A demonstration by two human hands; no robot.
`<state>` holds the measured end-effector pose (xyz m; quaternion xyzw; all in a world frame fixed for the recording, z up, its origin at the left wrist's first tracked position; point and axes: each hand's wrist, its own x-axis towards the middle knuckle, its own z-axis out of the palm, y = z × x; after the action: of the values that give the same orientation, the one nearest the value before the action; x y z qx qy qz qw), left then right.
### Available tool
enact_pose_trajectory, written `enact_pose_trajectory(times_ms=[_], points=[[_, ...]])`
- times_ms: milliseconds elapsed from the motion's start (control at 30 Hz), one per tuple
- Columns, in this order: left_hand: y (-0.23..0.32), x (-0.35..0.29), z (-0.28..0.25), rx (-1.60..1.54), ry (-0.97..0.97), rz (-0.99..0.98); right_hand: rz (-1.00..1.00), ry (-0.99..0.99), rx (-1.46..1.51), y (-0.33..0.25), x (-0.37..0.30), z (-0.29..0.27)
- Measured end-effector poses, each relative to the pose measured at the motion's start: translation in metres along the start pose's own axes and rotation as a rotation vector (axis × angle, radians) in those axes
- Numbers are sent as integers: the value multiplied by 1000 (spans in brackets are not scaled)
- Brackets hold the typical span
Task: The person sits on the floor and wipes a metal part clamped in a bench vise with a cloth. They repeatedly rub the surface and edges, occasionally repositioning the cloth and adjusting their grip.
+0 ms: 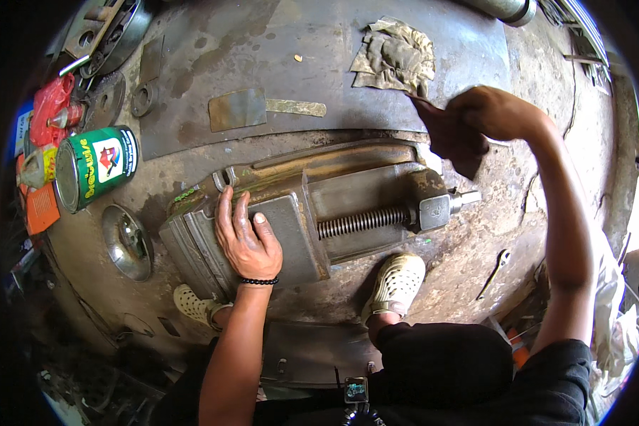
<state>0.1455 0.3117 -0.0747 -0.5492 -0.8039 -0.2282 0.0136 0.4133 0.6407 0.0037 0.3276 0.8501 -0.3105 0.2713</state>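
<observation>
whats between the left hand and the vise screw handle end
In the head view, the threaded screw runs between the left hand on the vise jaw block and the square screw end.

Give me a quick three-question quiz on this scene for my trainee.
1. True or false: the left hand rests flat on the vise.
2. What does the right hand hold? A) a dark rag B) a hammer C) a brush
3. Fill in: the green tin can lies on its ____, at the left of the vise.

Key: 1 true; 2 A; 3 side.
</observation>
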Motion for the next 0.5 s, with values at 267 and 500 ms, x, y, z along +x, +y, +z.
enact_pose_trajectory(times_ms=[267,500], points=[[-1,-3,3,13,-9,-12,-312,-174,171,-86,92,63],[-2,-1,1,-1,-37,-13,-672,241,-19,-119,148,108]])
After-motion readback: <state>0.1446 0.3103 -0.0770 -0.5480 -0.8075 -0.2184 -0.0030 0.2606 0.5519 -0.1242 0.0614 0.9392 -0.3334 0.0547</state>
